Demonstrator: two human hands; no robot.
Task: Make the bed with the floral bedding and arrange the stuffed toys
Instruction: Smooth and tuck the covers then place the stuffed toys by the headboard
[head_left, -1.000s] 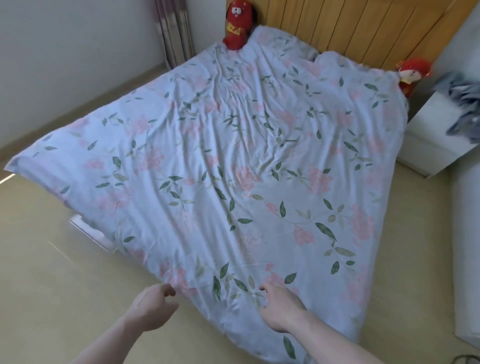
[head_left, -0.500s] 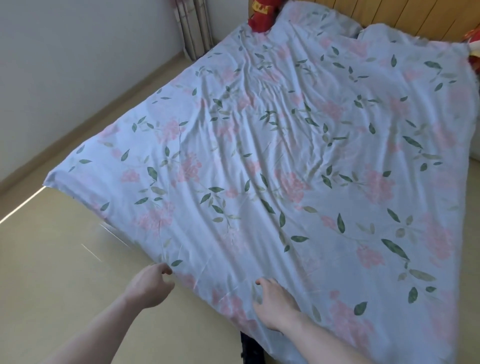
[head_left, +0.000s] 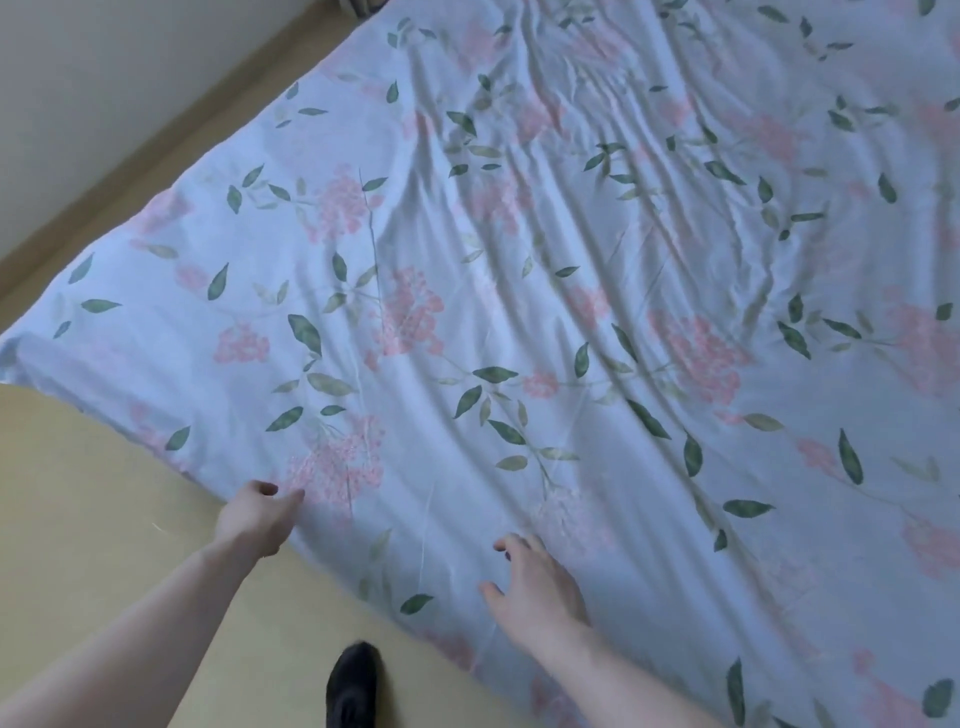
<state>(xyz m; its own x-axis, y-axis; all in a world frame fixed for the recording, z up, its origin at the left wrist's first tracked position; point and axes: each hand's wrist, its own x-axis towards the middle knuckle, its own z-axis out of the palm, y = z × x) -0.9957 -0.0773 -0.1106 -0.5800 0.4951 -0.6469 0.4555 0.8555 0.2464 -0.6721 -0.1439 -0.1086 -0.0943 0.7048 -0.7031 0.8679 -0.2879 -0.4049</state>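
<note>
The pale blue floral duvet (head_left: 545, 291), printed with pink blossoms and green leaves, lies spread over the bed and fills most of the view, creased in long diagonal folds. My left hand (head_left: 257, 519) pinches its near edge, thumb on top and fingers tucked under the fabric. To the right, my right hand (head_left: 530, 587) lies on top of the duvet close to the same edge, fingers spread and loosely bent, holding nothing. No stuffed toy is in view.
Beige floor (head_left: 104, 519) runs along the near and left sides of the bed. My black shoe (head_left: 350, 686) stands on it just short of the duvet's edge. A white wall with a tan skirting board (head_left: 156, 156) borders the far left.
The view has dropped and moved closer, so the red toys and headboard are gone from sight. The duvet has settled flatter. My right hand has let go of the fabric and spread out.
</note>
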